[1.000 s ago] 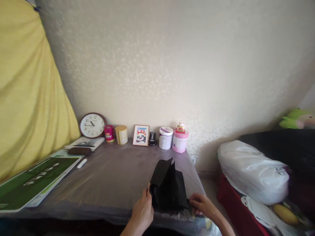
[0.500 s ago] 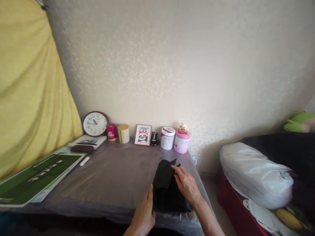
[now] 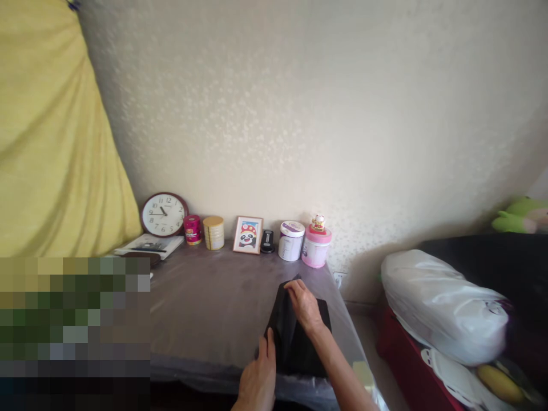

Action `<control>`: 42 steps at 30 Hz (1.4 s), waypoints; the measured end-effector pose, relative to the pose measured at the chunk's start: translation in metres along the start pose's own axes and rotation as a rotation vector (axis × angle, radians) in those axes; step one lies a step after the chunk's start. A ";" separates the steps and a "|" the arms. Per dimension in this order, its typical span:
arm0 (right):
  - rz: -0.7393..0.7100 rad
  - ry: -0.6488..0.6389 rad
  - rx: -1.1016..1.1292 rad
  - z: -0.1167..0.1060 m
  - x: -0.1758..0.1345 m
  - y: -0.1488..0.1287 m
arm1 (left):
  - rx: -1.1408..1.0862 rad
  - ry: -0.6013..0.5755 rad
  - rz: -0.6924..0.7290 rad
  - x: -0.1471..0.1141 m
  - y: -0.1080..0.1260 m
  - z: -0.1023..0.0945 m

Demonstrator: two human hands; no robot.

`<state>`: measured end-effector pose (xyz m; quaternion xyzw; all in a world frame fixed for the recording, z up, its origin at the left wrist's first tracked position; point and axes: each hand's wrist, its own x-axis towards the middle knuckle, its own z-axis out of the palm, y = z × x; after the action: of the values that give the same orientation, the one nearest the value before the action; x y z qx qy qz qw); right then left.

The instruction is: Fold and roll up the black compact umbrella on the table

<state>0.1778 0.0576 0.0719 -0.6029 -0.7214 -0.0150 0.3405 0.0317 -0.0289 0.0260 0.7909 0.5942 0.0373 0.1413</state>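
Observation:
A black folded piece, cloth-like and possibly a bag (image 3: 302,348), lies near the front right corner of the table. With its fingertips my right hand (image 3: 306,305) pinches the upper layer near the far edge. My left hand (image 3: 259,371) holds the near left edge, fingers together along the side; its thumb is hard to see. The layer between both hands is raised into a slanting fold, while the right part lies flatter beneath my right forearm.
Along the wall stand a clock (image 3: 164,214), a pink tin (image 3: 192,229), a yellow-lidded can (image 3: 213,233), a picture frame (image 3: 248,234), a purple-lidded tub (image 3: 291,241) and a pink-lidded tub (image 3: 316,249). A white plastic bag (image 3: 440,305) sits right of the table. Pixelation covers the lower left.
My right hand has moved left and slightly away, drawing the black layer leftward and uncovering the flatter right part. My left hand has shifted slightly right.

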 end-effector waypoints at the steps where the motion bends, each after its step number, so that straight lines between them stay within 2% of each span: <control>1: -0.003 -0.005 0.011 0.007 0.000 -0.001 | 0.012 -0.005 -0.002 -0.001 0.001 0.001; 6: -0.034 -0.038 -0.013 0.042 -0.005 0.000 | 0.053 -0.056 0.006 -0.002 0.007 0.000; 11: -0.051 -0.136 -0.105 0.057 -0.010 0.001 | 0.027 -0.116 0.008 0.001 0.004 0.003; 13: -0.047 -0.151 -0.123 0.058 -0.011 0.001 | -0.035 -0.108 0.038 0.001 -0.005 0.007; 16: -0.064 -0.147 -0.119 0.058 -0.011 0.001 | -0.090 -0.013 0.090 0.000 -0.019 0.009; 18: -0.078 -0.140 -0.108 0.059 -0.011 0.002 | -0.087 0.062 0.096 0.000 -0.023 0.006; 20: -0.088 -0.132 -0.091 0.060 -0.010 0.003 | -0.083 0.083 0.142 0.001 -0.022 0.001; 24: -0.105 -0.124 -0.080 0.062 -0.010 0.004 | -0.076 0.030 0.220 0.009 -0.011 -0.002; 29: -0.130 -0.089 -0.125 0.063 -0.007 0.009 | -0.029 -0.102 0.136 0.019 -0.006 0.006; 35: -0.061 -0.047 -0.144 0.062 0.017 0.045 | -0.085 -0.162 0.111 0.017 -0.001 -0.001; 38: 0.019 0.058 -0.109 0.052 0.019 0.055 | -0.107 -0.175 0.081 0.016 0.002 -0.005; 40: -0.024 0.093 -0.027 0.045 0.010 0.050 | -0.101 -0.184 0.063 0.016 0.005 -0.005; 42: -0.149 0.021 0.086 0.041 -0.004 0.038 | -0.076 -0.188 0.046 0.018 0.006 -0.003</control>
<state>0.1923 0.0821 0.0240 -0.5321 -0.7606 -0.0159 0.3716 0.0419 -0.0128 0.0280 0.7984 0.5583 -0.0112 0.2254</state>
